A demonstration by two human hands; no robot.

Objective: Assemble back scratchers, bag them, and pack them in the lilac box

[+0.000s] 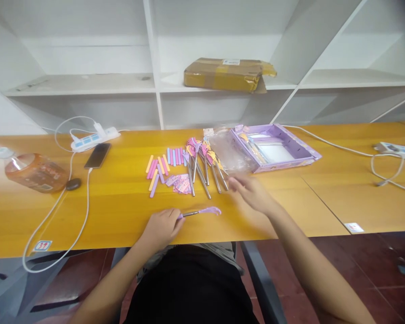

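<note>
Purple scratcher [209, 210] extends from the left grip [162, 227], clasped at its handle end, nearer the person than the scratcher pile [197, 145]. The right grip [251, 192] blurs beside the pile's right side; whether it clasps anything, I cannot tell. Left of the pile, coloured sticks [149, 163] rest on the tabletop [114, 211]; right, an open box [285, 163].

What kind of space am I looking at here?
Probably a small packing or assembly workbench: loose coloured handles and claw-tipped metal rods lie on the table, beside a purple tray, with a taped carton on the shelf behind.
</note>
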